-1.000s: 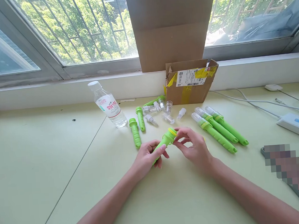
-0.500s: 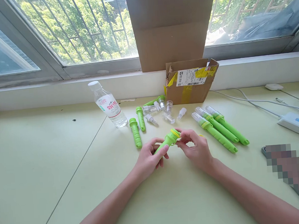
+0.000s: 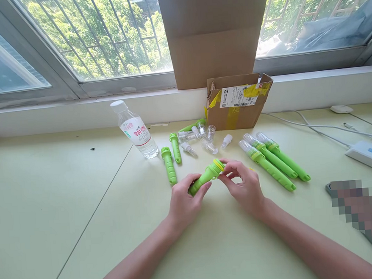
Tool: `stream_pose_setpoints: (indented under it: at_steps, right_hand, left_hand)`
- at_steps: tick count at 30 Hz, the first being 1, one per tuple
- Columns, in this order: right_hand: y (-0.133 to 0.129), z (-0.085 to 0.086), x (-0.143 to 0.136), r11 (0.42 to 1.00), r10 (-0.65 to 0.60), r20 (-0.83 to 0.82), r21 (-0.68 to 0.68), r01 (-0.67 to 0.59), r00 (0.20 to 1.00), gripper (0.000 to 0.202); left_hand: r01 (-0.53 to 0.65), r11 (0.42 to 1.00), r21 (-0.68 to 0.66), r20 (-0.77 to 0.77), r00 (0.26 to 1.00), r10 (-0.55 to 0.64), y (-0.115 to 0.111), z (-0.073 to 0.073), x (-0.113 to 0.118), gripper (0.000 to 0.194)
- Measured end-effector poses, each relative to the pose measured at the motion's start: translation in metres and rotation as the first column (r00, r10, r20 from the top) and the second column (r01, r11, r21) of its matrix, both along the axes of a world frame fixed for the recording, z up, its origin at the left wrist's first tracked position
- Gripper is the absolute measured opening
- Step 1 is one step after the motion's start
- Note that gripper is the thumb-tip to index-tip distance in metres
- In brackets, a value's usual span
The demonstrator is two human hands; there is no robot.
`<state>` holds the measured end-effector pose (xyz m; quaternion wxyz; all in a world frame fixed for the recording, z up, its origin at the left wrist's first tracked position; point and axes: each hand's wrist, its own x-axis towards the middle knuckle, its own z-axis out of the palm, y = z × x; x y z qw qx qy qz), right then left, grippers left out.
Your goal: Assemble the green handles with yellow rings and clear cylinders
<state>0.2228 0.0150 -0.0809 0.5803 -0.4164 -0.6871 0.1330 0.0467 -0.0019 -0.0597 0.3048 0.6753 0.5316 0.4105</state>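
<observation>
My left hand (image 3: 186, 199) is closed round the lower part of a green plastic handle (image 3: 205, 178), which is tilted with its wide mouth up and to the right. A yellow ring (image 3: 219, 165) sits round that mouth. The fingertips of my right hand (image 3: 242, 184) pinch the ring's right side; the exact contact is partly hidden. More yellow (image 3: 252, 169) peeks out from behind my right hand. Left of the hands lie two similar green handles, one nearer (image 3: 169, 166) and one farther (image 3: 175, 148).
Three green sticks with clear caps (image 3: 267, 163) lie at the right. Several clear plastic pieces (image 3: 209, 146) are scattered before a cardboard box (image 3: 235, 117). A water bottle (image 3: 137, 132) stands at the left, a power strip (image 3: 370, 156) and phone (image 3: 364, 225) at the right.
My left hand has shifted its grip lower on the green handle, with the fingers now behind it. The right hand keeps its pinch at the yellow ring, nearly in place.
</observation>
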Motion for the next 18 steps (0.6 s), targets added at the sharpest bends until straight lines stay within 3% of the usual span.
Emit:
stream_pose_setpoints:
  at_steps: [7,18]
  right_hand:
    - [-0.002,0.006,-0.002,0.992,0.042,-0.004,-0.119,-0.042,0.999,0.013]
    - [0.000,0.006,-0.001,0.994,0.036,0.020,-0.101,-0.034,0.999,0.014]
  left_hand:
    - [0.071,0.978,-0.198,0.122,0.991,-0.047,0.002,0.006,-0.002,0.026]
    - [0.204,0.888,-0.413,0.277,0.957,-0.091,0.006,0.017,-0.003,0.033]
